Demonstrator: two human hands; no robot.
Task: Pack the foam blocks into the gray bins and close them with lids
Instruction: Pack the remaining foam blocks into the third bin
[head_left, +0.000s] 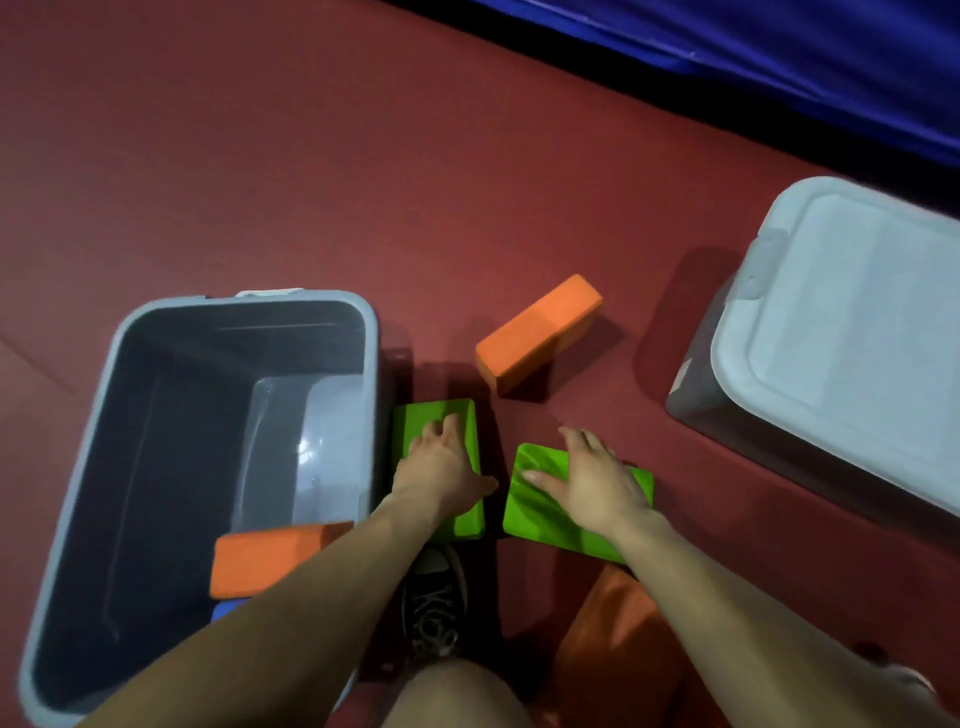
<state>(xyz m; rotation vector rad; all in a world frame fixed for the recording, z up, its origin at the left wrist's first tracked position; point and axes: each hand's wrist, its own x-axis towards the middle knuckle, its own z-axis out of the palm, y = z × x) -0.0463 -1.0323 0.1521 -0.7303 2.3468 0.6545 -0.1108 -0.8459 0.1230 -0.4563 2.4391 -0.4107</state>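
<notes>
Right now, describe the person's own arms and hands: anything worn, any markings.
Both forearms are bare as far as the frame shows: no sleeves or cuffs. The left hand and the right hand wear no gloves, and no watch, bracelet or ring is visible on either wrist or finger. No tattoos or markings show. Motion blur softens the fingers, so fine detail such as the nails cannot be told.

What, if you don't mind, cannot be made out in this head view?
- Blue block in the open gray bin: mostly hidden by the left arm.
- Lidded bin: cut off by the right edge, contents unseen.
- Orange shape under the right arm: too blurred to identify.
</notes>
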